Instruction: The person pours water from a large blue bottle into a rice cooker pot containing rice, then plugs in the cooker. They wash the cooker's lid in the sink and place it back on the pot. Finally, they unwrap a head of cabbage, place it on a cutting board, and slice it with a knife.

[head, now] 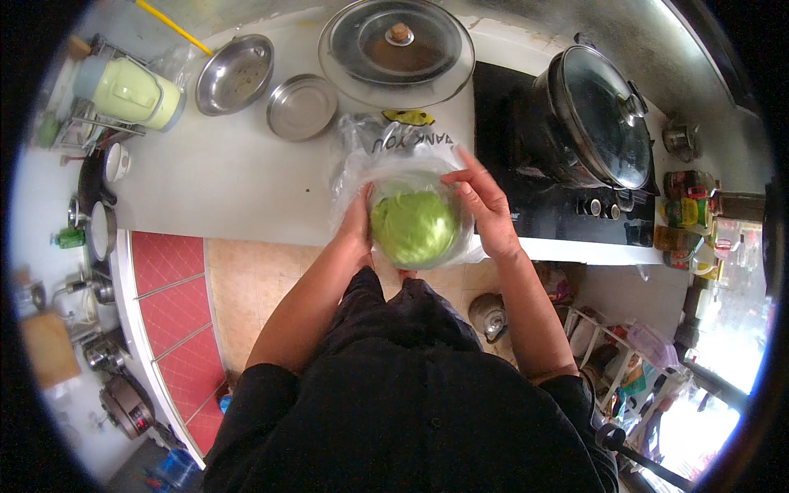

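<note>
A round green leafy vegetable [414,227], perhaps a cabbage or lettuce head, sits inside a clear plastic bag [425,167] near the counter's front edge. My left hand [357,219] grips the bag and its contents from the left side. On the right, my right hand [484,200] rests against the bag's upper edge, index finger extended and slightly blurred; whether it pinches the plastic cannot be made out. A printed plastic bag [354,138] lies spread on the counter behind and under them, with a yellow-and-black item [408,117] at its far edge.
Along the back of the white counter [209,185] stand a steel bowl [234,77], a round steel dish [302,108] and a large glass-lidded pan [397,55]. A lidded pot [601,117] occupies the black cooktop [555,209] at right. A green blender [132,92] lies far left.
</note>
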The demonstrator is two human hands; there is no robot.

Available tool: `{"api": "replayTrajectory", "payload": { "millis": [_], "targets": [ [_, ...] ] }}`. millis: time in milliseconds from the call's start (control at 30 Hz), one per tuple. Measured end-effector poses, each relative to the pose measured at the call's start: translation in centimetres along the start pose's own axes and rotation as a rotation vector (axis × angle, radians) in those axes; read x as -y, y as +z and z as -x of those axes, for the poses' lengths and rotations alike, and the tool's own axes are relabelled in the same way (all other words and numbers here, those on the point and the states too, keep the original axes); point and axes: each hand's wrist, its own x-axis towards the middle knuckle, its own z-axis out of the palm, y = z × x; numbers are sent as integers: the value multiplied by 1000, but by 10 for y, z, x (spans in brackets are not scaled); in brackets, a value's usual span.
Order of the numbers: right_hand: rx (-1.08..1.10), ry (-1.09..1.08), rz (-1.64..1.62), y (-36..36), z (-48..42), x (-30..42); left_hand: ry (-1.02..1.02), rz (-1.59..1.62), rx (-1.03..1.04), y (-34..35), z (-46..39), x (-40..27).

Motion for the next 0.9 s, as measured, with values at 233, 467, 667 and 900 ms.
{"api": "replayTrajectory", "payload": {
  "millis": [233,467,667,900],
  "targets": [
    [-1,22,199,20,16,18,-47,220,340,-4,45,8],
    [-87,49,250,46,15,34,64,197,157,-15,66,18],
    [75,77,314,56,38,21,103,75,-114,-17,114,-37],
    [537,-203,560,94,37,88,205,-92,-110,-28,135,-55]
  ]
}}
